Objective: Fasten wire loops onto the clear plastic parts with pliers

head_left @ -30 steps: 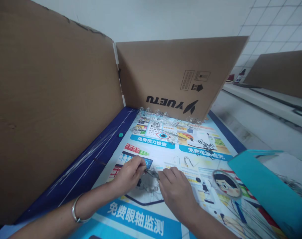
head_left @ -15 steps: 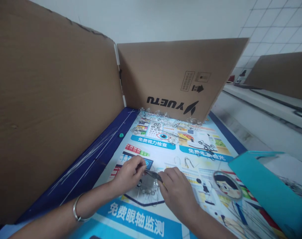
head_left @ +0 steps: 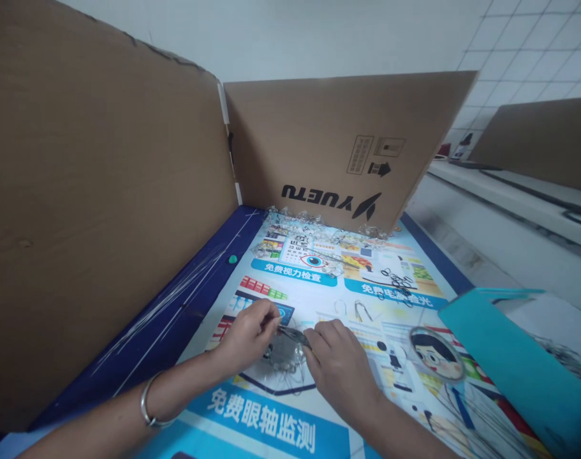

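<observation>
We are seeing a dim, bluish, diffuse light, with the wall (head_left: pixel 342 38) looking flat grey. The left cardboard (head_left: pixel 103 191) is lying in brown gloom, and a soft shadow is darkening the back panel (head_left: pixel 319 137) beside the corner. We are catching a glint on the bracelet (head_left: pixel 143 403). Wide-angle distortion is skewing the tiles (head_left: pixel 534 60) and stretching the box (head_left: pixel 514 366). The wires (head_left: pixel 175 287) are blurring together; the tool (head_left: pixel 294 335) is showing soft edges, while large lettering (head_left: pixel 261 417) is reading clearly.
</observation>
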The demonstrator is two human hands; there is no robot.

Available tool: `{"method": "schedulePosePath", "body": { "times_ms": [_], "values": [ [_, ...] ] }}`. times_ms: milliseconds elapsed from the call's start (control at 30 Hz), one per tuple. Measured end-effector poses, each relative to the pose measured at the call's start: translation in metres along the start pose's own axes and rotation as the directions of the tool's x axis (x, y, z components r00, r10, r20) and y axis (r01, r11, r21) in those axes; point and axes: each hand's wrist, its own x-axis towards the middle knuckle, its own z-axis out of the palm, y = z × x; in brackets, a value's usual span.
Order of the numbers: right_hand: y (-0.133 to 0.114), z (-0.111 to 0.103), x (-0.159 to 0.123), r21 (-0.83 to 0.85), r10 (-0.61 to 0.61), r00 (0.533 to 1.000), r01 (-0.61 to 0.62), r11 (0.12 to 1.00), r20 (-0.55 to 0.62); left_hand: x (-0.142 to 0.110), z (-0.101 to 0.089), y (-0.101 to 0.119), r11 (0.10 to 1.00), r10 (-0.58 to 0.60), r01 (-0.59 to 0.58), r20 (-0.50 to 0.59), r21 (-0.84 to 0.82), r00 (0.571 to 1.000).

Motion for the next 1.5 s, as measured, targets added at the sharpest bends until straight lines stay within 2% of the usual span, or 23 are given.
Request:
{"method": "schedulePosePath", "body": {
  "times_ms": [433,700,833,967,1100,1200,1367,1500],
  "values": [
    [0.001,-0.002,0.001,-0.017,-0.017,1.0,0.017,1.0,0.015,-0.003,-0.002,-0.001,0.997,0.078,-0.077,0.079,-0.013,0.994],
    [0.001,-0.005,0.0,0.062,0.01,0.999,-0.012,0.998,0.031,-0.002,-0.006,-0.001,0.989,0.135,-0.143,0.159,0.042,0.978],
    [0.002,-0.008,0.003,0.073,0.027,0.997,-0.033,0.997,0.077,-0.001,-0.007,-0.001,0.986,0.157,-0.166,0.179,0.034,0.971],
    [0.011,-0.019,0.007,0.077,0.036,0.982,-0.051,0.996,0.184,-0.001,-0.006,-0.003,0.994,0.106,-0.109,0.126,0.024,0.986],
    [0.027,-0.034,0.008,0.027,0.08,0.981,-0.086,0.996,0.178,0.001,-0.004,-0.006,0.998,0.054,-0.053,0.046,-0.025,0.997],
    [0.033,-0.041,0.005,0.027,0.113,0.973,-0.121,0.992,0.202,0.002,-0.004,-0.005,0.997,0.003,-0.001,0.032,-0.079,0.999],
    [0.032,-0.034,-0.005,0.072,0.163,0.952,-0.187,0.98,0.259,0.002,-0.004,-0.003,0.973,-0.097,0.111,0.079,-0.202,0.992],
    [0.032,-0.024,-0.01,0.066,0.173,0.955,-0.194,0.979,0.241,0.001,-0.002,-0.004,0.947,-0.137,0.165,0.116,-0.277,0.984]
  ]
}}
